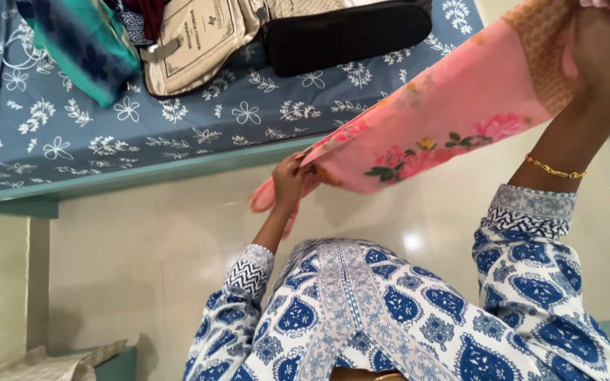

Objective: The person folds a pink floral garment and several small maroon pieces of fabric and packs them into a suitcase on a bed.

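Head view: I see my left hand (pixel 289 182) pinching the pink floral cloth's (pixel 453 116) lower end, my right hand (pixel 605 49) gripping its upper end, stretched just beside the bed (pixel 178 141).

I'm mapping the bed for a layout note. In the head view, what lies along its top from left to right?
Teal and navy folded cloth → beige printed bag → black case, all on the blue floral bedsheet. In front of the bed, the left hand and right hand hold a pink floral cloth.
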